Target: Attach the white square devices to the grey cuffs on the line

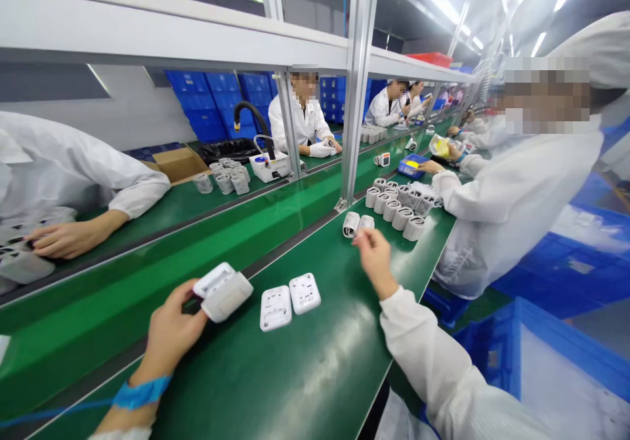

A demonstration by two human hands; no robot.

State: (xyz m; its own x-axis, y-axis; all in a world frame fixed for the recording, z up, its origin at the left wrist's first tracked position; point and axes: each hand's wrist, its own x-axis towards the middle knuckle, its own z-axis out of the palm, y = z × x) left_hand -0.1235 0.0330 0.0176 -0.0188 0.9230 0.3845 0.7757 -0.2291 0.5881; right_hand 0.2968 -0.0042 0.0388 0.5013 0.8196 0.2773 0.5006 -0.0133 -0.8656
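Observation:
My left hand [172, 332] grips a white plastic device with a rolled grey cuff [226, 299], raised above the green bench. Two flat white plastic housings [275, 309] lie side by side on the bench to its right. Farther along, my right hand [375, 256] has its fingers pinched together at the near side of a rolled grey cuff [366, 222]. Whether the fingertips hold that cuff or something small is hidden. Another rolled cuff [350, 225] stands beside it on the left. A blue band with a cord wraps my left wrist.
Rows of rolled cuffs [392, 209] stand beyond my right hand. A metal post [355, 99] rises at the bench's far edge, beside a green conveyor [207, 250]. A co-worker [522, 184] sits on the right, near a blue crate [516, 348]. Other people work across the conveyor.

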